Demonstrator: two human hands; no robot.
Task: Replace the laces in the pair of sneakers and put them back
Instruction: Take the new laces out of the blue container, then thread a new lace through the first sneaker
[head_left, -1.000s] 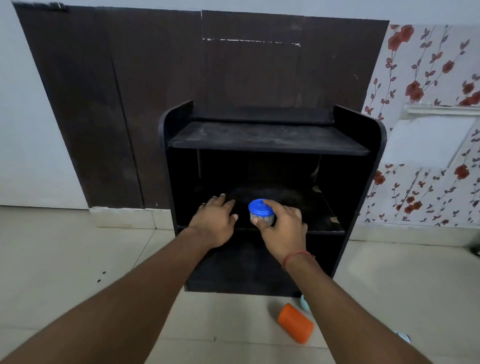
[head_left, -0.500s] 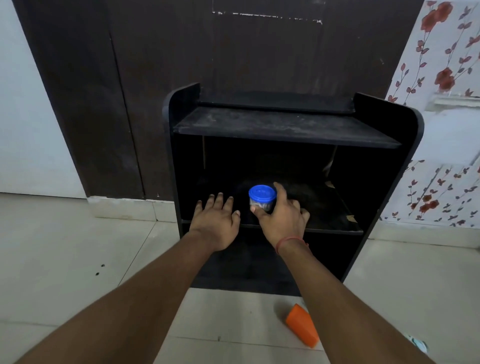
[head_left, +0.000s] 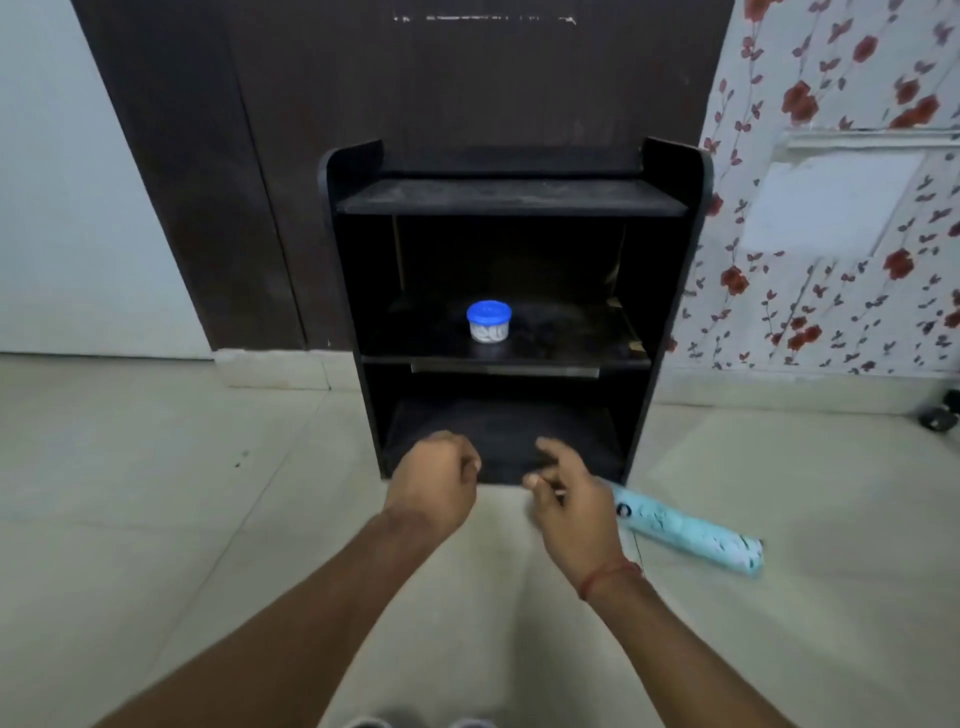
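No sneakers or laces can be clearly made out; two grey rounded shapes (head_left: 415, 723) peek in at the bottom edge, too cut off to identify. A black shelf unit (head_left: 511, 200) stands against the dark wall panel. On its middle shelf sits a small clear jar with a blue lid (head_left: 489, 322). My left hand (head_left: 434, 480) hovers in front of the bottom shelf, curled into a fist around nothing. My right hand (head_left: 569, 499), with a red thread at the wrist, is beside it, fingers loosely bent and holding nothing.
A light blue tube (head_left: 691, 535) lies on the tiled floor right of the shelf's foot, close to my right hand. A dark wheeled object (head_left: 940, 415) sits at the far right edge. Floral wallpaper covers the right wall.
My right hand let go of the blue-lidded jar, which stays on the middle shelf. Both hands pulled back and down to the bottom shelf's front. The view drew back from the shelf.
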